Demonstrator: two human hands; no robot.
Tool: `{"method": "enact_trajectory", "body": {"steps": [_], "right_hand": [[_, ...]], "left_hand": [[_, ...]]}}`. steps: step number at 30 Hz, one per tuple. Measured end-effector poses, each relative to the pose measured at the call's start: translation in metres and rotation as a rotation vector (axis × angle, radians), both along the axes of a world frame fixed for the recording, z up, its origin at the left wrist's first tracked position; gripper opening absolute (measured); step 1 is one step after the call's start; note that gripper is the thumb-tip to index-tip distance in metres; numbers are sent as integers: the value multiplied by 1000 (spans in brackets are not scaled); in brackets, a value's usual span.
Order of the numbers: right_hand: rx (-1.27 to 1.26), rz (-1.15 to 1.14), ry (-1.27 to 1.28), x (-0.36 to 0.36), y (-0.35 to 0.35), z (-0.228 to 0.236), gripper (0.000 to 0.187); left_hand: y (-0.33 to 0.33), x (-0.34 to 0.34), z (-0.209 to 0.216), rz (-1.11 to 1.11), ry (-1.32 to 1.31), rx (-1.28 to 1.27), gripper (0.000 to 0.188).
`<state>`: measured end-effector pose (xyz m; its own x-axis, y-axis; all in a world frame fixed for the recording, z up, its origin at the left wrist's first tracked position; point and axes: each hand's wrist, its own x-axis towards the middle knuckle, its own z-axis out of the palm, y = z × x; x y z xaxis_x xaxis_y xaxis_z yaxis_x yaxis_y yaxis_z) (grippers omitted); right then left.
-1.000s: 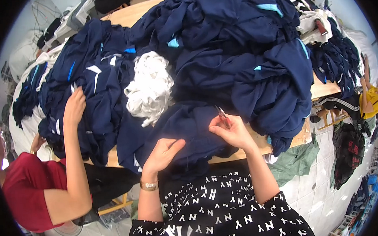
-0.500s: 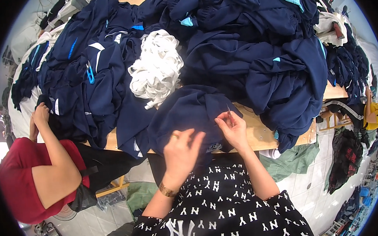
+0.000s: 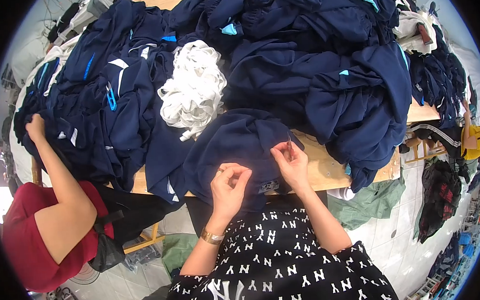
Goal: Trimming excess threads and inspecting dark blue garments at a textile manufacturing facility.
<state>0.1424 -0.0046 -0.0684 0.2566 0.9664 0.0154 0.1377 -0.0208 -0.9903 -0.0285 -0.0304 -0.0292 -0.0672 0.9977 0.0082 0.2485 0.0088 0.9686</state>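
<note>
In front of me a navy garment [image 3: 223, 137] lies bunched over the table's near edge, with a small printed tag [image 3: 269, 186] at its lower side. My left hand [image 3: 229, 188] is held above this cloth, thumb and fingertips pinched together; whatever is between them is too small to make out. To its right, my right hand [image 3: 292, 169] grips small reddish thread snips [image 3: 290, 150], their thin metal point upward. The two hands are apart. Just beyond the garment sits a heap of white tape [image 3: 193, 87].
Large piles of navy garments [image 3: 351, 100] cover much of the wooden table [image 3: 322, 159]. Blue snips [image 3: 111, 97] lie on the left pile. A person in a red top [image 3: 54, 230] works at the left; another in yellow [image 3: 473, 140] is at far right. Green cloth [image 3: 367, 200] lies on the floor.
My left hand's spread fingers have closed into a pinch. My right hand stays nearly still with the snips. The person at the left has reached farther over the pile.
</note>
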Motion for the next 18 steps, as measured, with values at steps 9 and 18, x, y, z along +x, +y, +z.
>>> {"method": "enact_trajectory", "body": {"steps": [9, 18], "right_hand": [[79, -81, -21, 0, 1, 14, 11], [221, 538, -597, -1, -1, 48, 27]], "left_hand": [[11, -13, 5, -122, -154, -288, 17], [11, -8, 21, -197, -27, -91, 8]]}}
